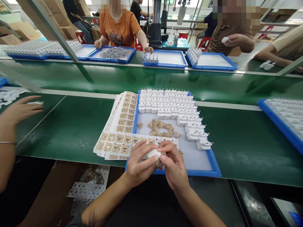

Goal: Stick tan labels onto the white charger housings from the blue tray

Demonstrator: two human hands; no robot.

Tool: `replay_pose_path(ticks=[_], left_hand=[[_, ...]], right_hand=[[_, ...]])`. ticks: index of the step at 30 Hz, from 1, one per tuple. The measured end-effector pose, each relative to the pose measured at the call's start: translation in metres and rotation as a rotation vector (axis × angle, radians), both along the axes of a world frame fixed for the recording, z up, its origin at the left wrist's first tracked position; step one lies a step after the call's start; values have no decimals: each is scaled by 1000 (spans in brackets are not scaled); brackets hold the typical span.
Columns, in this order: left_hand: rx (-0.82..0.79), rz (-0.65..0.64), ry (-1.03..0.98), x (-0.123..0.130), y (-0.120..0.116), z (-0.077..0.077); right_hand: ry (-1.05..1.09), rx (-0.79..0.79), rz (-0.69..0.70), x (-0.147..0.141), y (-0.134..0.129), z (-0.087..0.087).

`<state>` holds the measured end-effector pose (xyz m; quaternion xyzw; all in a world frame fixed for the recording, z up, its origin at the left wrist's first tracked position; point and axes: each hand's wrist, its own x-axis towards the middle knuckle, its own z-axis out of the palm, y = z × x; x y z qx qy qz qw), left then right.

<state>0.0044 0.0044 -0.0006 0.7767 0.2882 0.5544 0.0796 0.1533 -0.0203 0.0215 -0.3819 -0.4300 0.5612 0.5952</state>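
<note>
My left hand (pixel 138 162) is closed around a white plug charger (pixel 153 153), held above the near edge of a blue-rimmed tray (pixel 216 167). The fingertips of my right hand (pixel 175 165) pinch a brown sticker (pixel 159 162) against the charger's end; fingers partly cover both. Rows of white plug chargers (pixel 168 102) stand in the tray, pins up, along its far and right sides. Loose brown pieces (pixel 161 126) lie in a heap in the middle. A sheet of brown stickers (pixel 119 138) lies across the tray's left rim, just beyond my left hand.
More sticker sheets (pixel 126 112) are stacked left of the tray on the green bench (pixel 73 126). A co-worker's hand (pixel 21 108) reaches in at left. Another tray of chargers (pixel 287 118) stands at right. Across the line, people sit behind blue trays (pixel 165 65).
</note>
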Motion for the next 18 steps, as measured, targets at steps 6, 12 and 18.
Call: replay_pose_path(ticks=[6, 12, 18], left_hand=[[-23, -34, 6, -1, -2, 1], [-63, -104, -69, 1, -1, 0], [-146, -142, -76, 0, -1, -1]], right_hand=[[73, -9, 17, -1, -1, 1], [-45, -7, 60, 13, 1, 3], [-542, 276, 6, 33, 10, 19]])
